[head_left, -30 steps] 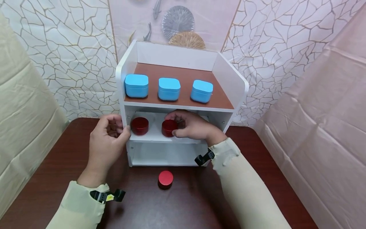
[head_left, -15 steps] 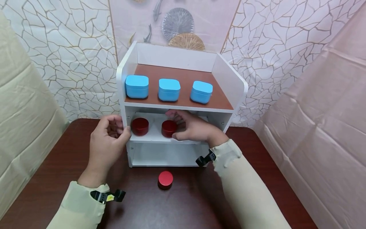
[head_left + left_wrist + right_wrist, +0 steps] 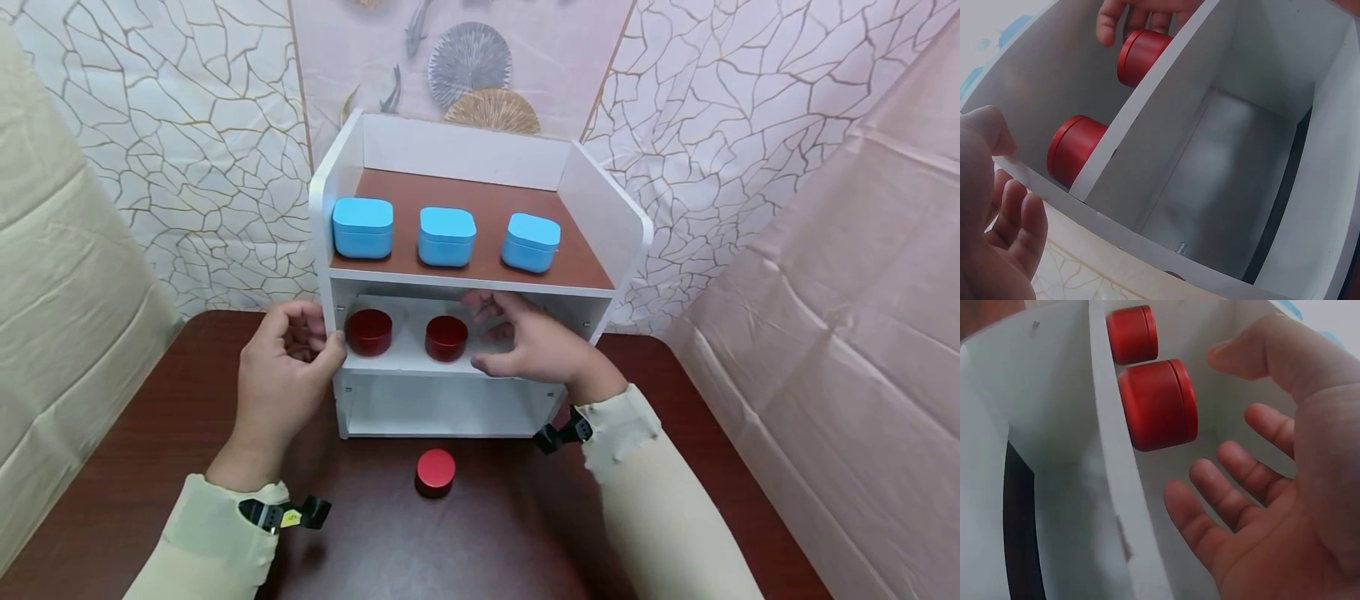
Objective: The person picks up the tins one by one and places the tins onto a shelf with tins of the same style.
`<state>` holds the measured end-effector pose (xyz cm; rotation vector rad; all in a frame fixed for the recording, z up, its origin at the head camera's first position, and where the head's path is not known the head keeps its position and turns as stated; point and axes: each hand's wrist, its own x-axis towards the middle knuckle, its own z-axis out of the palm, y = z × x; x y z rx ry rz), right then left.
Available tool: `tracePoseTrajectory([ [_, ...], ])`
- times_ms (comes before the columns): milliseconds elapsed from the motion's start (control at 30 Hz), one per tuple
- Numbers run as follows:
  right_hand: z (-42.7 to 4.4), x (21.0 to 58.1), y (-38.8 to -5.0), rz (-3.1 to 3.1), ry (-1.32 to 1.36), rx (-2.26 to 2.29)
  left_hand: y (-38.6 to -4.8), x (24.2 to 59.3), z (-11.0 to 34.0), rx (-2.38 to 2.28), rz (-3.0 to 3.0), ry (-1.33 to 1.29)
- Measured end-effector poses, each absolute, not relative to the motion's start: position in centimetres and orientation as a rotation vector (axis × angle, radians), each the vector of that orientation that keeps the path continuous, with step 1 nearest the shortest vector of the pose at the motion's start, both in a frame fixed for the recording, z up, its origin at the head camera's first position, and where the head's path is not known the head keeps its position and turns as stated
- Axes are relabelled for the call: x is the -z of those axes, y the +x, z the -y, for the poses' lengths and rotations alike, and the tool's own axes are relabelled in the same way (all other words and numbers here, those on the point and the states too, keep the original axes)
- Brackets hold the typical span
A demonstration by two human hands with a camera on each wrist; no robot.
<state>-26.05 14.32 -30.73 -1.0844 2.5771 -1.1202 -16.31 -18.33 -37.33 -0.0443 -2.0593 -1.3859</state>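
Two red round tins stand on the middle shelf of a white shelf unit (image 3: pixel 420 407): a left tin (image 3: pixel 370 332) and a middle tin (image 3: pixel 446 338). My right hand (image 3: pixel 536 340) is just right of the middle tin, apart from it. In the right wrist view its fingers (image 3: pixel 1210 481) are spread and relaxed, holding nothing, beside the nearer tin (image 3: pixel 1160 405). My left hand (image 3: pixel 288 367) grips the front edge of the unit's left side panel, thumb on the inner side and fingers outside. A third red tin (image 3: pixel 435 472) sits on the table before the unit.
On the brown top shelf (image 3: pixel 457 185) stand three light blue lidded boxes: left (image 3: pixel 363 227), middle (image 3: pixel 447 237) and right (image 3: pixel 531 242). The dark brown table (image 3: pixel 360 533) extends in front, with draped cloth (image 3: pixel 810 300) at the sides.
My right hand has let go of the middle tin and drawn away to the right. That tin stays on the shelf; my left hand keeps its place on the panel.
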Motion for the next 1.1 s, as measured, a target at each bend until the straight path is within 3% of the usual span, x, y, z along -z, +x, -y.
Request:
tracePoseTrajectory([
  [633,-16.1,33.1,-22.9,-2.412,-1.094,1.348,-16.3,37.5,18.4,1.372,2.059,-0.038],
  [1100,-16.6,34.0,-20.1,-2.312,-1.290,1.401,-16.3,37.4,18.4,1.368,2.061,-0.041],
])
